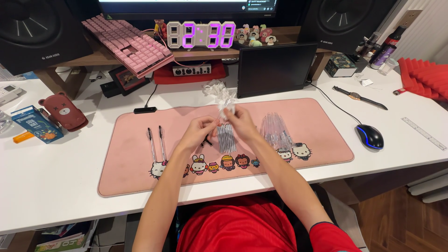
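Surface: a white desk (60, 182) carrying a long pink desk mat with a row of cartoon figures along its near edge (140, 172).
Left hand (199, 132): over the mat's middle, fingers pinched narrow on the top of a small clear plastic bag of thin dark pen refills (227, 135).
Right hand (239, 122): just beside the left one at its 2 o'clock, fingers closed on the crumpled top of the same bag, which hangs down between both hands towards the mat.
Mat, 9 o'clock of the hands: two clear-barrelled ballpoint pens (157, 143) lying side by side, pointing away from the person.
Mat, 3 o'clock of the hands: a heap of empty clear pen barrels (276, 130).
Desk, far 3 o'clock: a black computer mouse with a blue glow (370, 136); beyond it, a dark wristwatch (358, 97) lying flat.
Behind the mat, 1 o'clock: a black tablet standing upright (276, 69).
Far, 12 o'clock: a white digital clock with purple lit digits (201, 34).
Far, 10 o'clock: a pink keyboard (128, 44) propped at a tilt.
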